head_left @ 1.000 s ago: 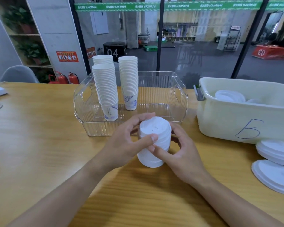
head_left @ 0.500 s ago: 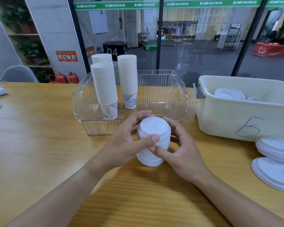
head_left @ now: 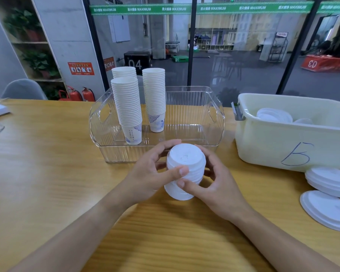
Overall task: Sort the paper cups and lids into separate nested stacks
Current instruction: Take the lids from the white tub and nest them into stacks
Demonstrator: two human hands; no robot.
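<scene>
Both my left hand (head_left: 149,173) and right hand (head_left: 214,183) grip a stack of white lids (head_left: 185,169) on the tabletop (head_left: 47,173). Cup stacks (head_left: 130,108) stand in the clear bin (head_left: 194,118) behind.

A handwritten "B" marks the cream bin (head_left: 294,142) at the table's right edge. "MAXIMUM" repeats along the green band (head_left: 185,8) on the glass. Beyond the glass, a black box (head_left: 136,60) reads "04", a red box (head_left: 322,63) "03", a green block (head_left: 180,58) "01".
</scene>
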